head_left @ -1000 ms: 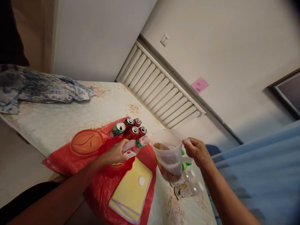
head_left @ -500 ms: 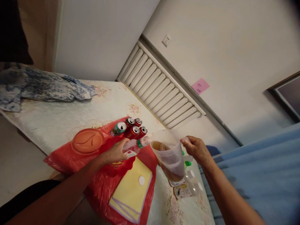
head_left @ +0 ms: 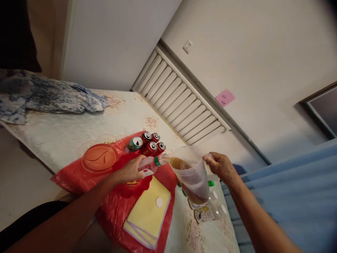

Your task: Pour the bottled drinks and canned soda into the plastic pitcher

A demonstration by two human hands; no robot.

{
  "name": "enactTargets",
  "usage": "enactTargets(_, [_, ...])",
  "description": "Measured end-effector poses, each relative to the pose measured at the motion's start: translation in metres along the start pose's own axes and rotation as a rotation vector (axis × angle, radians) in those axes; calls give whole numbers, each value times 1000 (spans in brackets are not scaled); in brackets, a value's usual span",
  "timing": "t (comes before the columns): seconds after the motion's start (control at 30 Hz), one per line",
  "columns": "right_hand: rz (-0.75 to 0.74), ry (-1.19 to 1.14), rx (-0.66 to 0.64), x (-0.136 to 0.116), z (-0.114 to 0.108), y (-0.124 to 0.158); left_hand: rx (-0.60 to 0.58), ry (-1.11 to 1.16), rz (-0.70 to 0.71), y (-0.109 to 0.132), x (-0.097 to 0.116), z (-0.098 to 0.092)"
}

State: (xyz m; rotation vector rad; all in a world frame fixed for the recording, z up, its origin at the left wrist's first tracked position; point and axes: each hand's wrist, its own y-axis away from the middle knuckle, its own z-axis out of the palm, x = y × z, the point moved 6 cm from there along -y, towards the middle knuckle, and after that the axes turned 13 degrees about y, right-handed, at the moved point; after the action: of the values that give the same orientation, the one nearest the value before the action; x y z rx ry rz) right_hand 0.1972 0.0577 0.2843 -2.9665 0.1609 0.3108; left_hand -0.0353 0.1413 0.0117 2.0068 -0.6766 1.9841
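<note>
My left hand (head_left: 133, 169) is wrapped round a clear plastic bottle (head_left: 150, 165) with a green band at its neck, tilted with its mouth at the jug's rim. My right hand (head_left: 219, 167) grips the handle of a translucent plastic jug (head_left: 193, 181), which is tipped towards the bottle. Brown liquid (head_left: 180, 163) with some froth lies at the jug's spout side and reaches the bottle's mouth. Below the bottle, a folded yellow cloth (head_left: 147, 214) with a white cap (head_left: 159, 202) on it rests on a red plastic bag (head_left: 113, 214).
Several open drink cans (head_left: 151, 147) stand just beyond the bottle. An orange lid (head_left: 99, 157) lies on the bag at left. Clear bottles (head_left: 217, 207) lie behind the jug, near a blue curtain (head_left: 284, 189). A crumpled patterned cloth (head_left: 58, 95) is at the table's far left.
The jug is tipped slightly further, and brown liquid now shows at the bottle's mouth. Both hands keep their hold in nearly the same place.
</note>
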Motion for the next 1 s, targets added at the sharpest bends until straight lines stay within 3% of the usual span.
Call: enactTargets(1.0, [25, 15, -44, 0, 2, 0, -20, -22, 36, -1, -5, 0])
